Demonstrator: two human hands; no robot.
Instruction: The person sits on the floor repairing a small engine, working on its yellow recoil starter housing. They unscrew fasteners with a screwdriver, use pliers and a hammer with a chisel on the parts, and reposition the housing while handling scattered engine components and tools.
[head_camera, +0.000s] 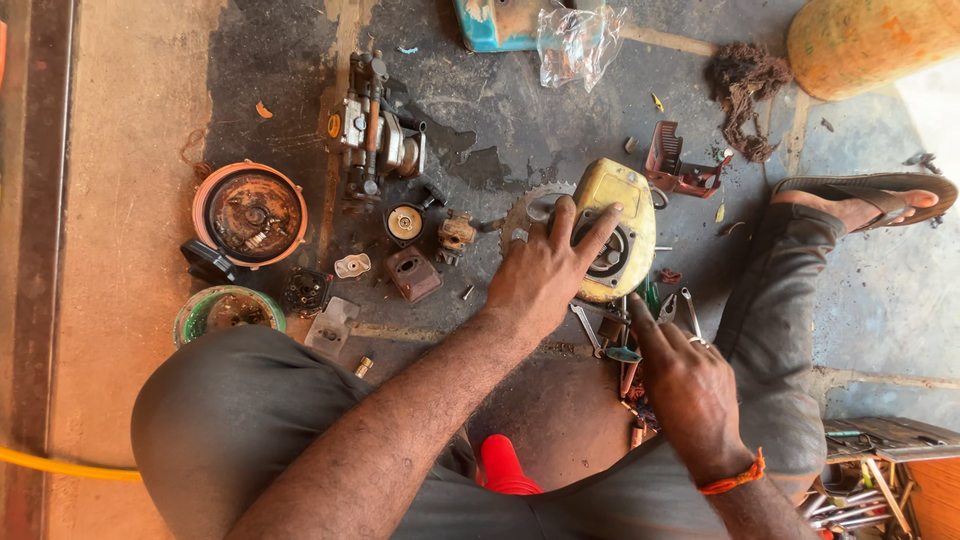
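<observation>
My left hand (545, 268) rests with fingers spread on a yellow engine cover (628, 200) that lies on the oily concrete floor, next to a toothed metal disc (522, 215). My right hand (688, 385), with an orange band at the wrist, reaches down into a pile of hand tools (640, 320) between my knees; its fingers are curled over them, and I cannot tell whether it grips one. Pliers and spanners stick out beside its fingers.
Engine parts lie at left: a rusty round housing (250, 213), a carburettor-like assembly (372, 132), small covers (413, 273) and a green bowl (226, 311). A red bracket (676, 165), plastic bag (578, 40), rag (745, 92), sandalled foot (868, 203) and tool tray (880, 480) lie right.
</observation>
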